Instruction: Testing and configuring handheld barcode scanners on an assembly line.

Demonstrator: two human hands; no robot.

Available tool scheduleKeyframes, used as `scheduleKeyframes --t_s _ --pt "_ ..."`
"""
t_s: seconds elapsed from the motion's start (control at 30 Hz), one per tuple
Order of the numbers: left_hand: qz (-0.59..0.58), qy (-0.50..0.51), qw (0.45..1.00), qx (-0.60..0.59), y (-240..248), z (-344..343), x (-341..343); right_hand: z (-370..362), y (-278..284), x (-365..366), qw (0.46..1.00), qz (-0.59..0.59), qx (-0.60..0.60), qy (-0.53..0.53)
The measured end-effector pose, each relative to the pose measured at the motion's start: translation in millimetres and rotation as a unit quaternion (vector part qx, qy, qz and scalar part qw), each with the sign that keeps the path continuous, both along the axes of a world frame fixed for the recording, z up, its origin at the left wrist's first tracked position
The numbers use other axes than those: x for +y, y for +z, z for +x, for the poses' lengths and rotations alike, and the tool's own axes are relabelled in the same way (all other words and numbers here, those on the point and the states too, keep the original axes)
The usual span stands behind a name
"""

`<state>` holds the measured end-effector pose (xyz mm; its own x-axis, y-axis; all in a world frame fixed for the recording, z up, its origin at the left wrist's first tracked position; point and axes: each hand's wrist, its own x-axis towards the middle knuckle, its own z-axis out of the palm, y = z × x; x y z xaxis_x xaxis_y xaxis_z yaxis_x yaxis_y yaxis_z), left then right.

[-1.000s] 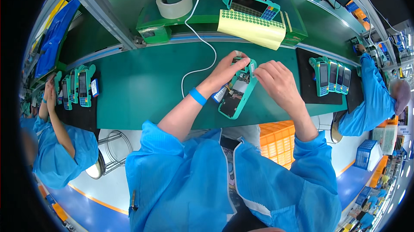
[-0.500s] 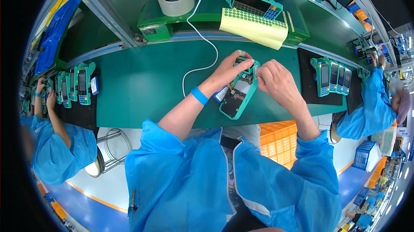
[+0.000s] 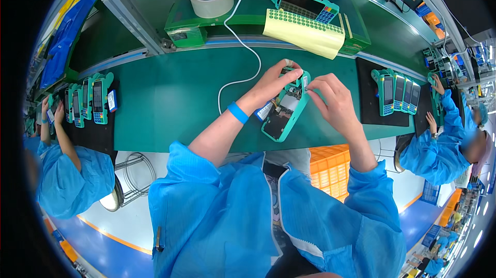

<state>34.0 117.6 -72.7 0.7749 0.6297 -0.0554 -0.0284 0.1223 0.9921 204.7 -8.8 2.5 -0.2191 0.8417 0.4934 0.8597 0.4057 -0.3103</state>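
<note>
The left hand [image 3: 272,81] grips the upper end of an opened green handheld device [image 3: 287,106] over the worktop [image 3: 175,97]. A blue pack [image 3: 264,111] shows at its left edge; a small white label [image 3: 305,81], unreadable, sits on its right rim. There the right hand [image 3: 335,100] holds thumb and forefinger close; whether pinching anything, I cannot tell.

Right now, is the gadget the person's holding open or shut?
Open: the gadget in the left hand has its inner parts showing.
</note>
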Motion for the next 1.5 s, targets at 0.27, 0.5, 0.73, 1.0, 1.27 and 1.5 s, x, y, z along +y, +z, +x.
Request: scheduleKeyframes --t_s 0.27,0.5,0.73,1.0,1.27,1.5 --pt "-0.003 -0.007 1.0 0.003 4 -5 1 -10 -8 5 0.999 0.026 -0.04 -0.003" --pt "-0.029 -0.012 1.0 -0.001 4 -6 -2 -26 7 -25 0.984 -0.094 0.15 0.032" --pt "-0.036 -0.003 0.999 -0.019 4 -5 -7 -18 -1 -5 0.971 -0.122 0.198 -0.056" --pt "-0.033 -0.013 0.999 0.0 -3 -3 -4 -13 0 5 0.967 -0.141 0.198 -0.075" --pt "-0.05 -0.011 0.998 -0.019 -11 4 1 -8 -4 8 0.964 -0.148 0.206 -0.084" --pt "-0.061 -0.001 0.998 -0.014 -9 8 0 -5 -4 10 0.968 -0.144 0.19 -0.078"
